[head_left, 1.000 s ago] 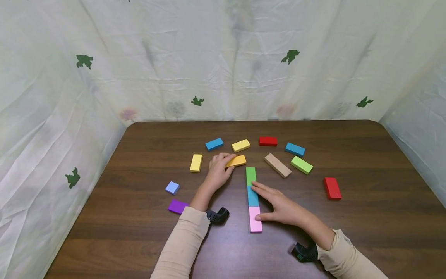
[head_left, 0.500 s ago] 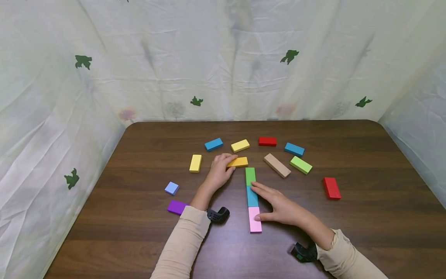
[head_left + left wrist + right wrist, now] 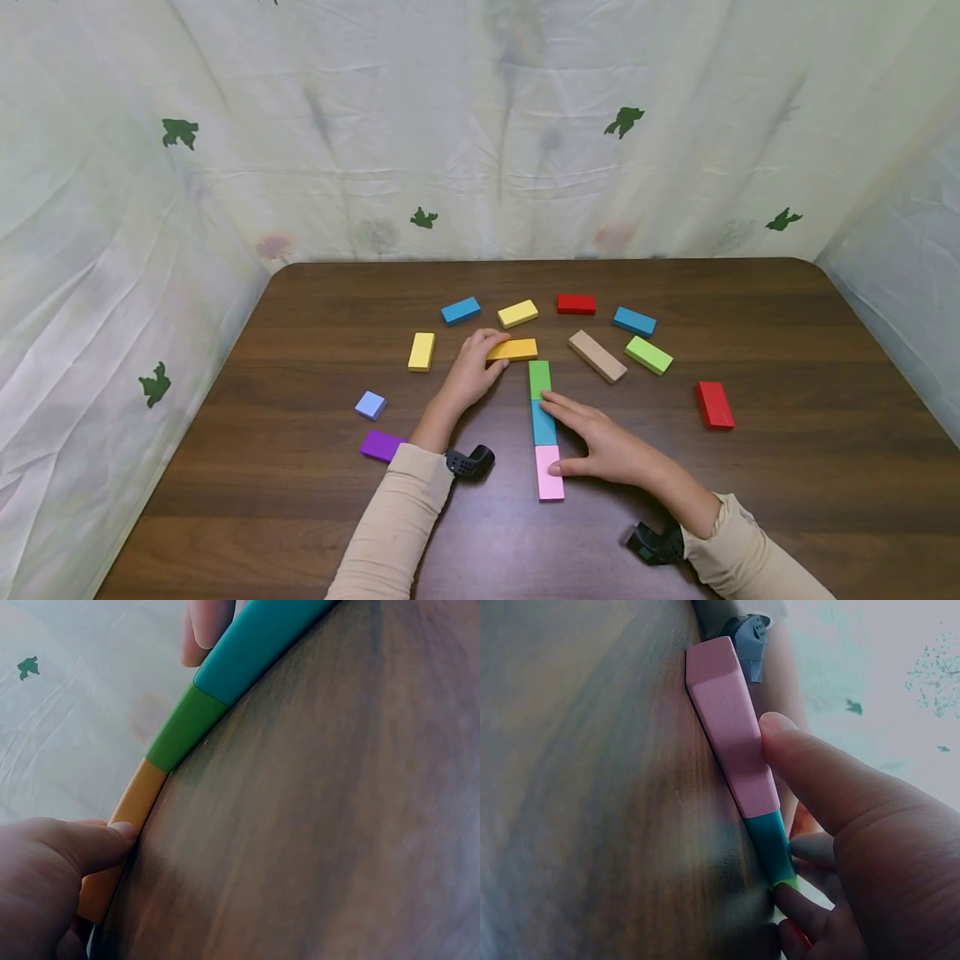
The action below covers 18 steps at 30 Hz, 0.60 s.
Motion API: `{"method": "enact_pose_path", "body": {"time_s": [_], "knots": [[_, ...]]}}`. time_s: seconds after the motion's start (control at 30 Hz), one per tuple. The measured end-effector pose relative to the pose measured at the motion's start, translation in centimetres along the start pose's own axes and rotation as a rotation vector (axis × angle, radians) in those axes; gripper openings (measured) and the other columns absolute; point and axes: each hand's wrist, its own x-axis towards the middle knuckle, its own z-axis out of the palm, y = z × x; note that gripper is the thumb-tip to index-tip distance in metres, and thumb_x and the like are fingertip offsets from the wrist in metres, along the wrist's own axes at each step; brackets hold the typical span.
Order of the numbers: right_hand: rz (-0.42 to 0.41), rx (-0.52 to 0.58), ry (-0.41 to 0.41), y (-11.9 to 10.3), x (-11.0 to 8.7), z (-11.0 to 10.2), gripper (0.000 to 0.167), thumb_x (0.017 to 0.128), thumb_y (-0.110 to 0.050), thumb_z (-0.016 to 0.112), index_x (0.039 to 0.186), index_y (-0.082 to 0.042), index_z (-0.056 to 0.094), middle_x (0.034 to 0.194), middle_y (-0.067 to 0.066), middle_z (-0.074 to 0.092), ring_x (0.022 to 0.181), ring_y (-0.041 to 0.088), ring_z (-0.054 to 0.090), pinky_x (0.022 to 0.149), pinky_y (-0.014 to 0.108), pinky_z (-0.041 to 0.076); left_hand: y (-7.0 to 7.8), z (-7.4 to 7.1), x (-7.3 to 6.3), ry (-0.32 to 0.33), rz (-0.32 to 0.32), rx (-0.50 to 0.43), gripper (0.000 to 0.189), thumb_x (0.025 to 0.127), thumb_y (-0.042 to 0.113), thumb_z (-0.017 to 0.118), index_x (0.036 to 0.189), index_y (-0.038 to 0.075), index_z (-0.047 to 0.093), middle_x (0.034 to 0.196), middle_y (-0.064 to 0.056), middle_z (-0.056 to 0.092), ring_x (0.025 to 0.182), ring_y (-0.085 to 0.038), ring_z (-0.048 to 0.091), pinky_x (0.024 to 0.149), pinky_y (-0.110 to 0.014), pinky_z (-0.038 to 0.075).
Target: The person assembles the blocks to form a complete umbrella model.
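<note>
Thumb and fingers of my left hand (image 3: 468, 372) pinch a yellow-orange block (image 3: 519, 349), which lies flat and nearly crosswise. Its right end is close to the far end of a green block (image 3: 539, 377); in the left wrist view the orange block (image 3: 140, 791) appears to meet the green one (image 3: 187, 729). Green, teal-blue (image 3: 543, 427) and pink (image 3: 549, 487) blocks form a straight row, end to end. My right hand (image 3: 611, 446) rests along this row with fingers spread, fingertips on the teal-blue block and thumb touching the pink block (image 3: 731, 742).
Behind lie blue (image 3: 461, 311), yellow (image 3: 517, 313) and red (image 3: 576, 304) blocks. On the right are tan (image 3: 597, 356), lime (image 3: 648, 355), blue (image 3: 634, 321) and red (image 3: 715, 405) ones. Yellow (image 3: 422, 352), light-blue (image 3: 371, 405) and purple (image 3: 382, 445) blocks sit left.
The orange block has slid slightly right and turned a little straighter, bringing its right end over toward the green block's far end. My right hand and the three-block row stay put.
</note>
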Motion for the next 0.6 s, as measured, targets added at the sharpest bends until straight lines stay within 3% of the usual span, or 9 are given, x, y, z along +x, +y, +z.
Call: {"method": "enact_pose_path", "body": {"time_s": [0.6], "knots": [[0.012,0.004,0.002,-0.06,-0.04,0.03,0.083,0.077,-0.052,0.063,0.141,-0.012,0.030,0.147,-0.001,0.020,0.131,0.020,0.021,0.100,0.047,0.024,0.03,-0.07,-0.27,-0.003,0.007,-0.003,0.031,0.085,0.011,0.062,0.116,0.007,0.059,0.114,-0.009,0.049,0.108,-0.028,0.041,0.092,-0.039,0.034]]}}
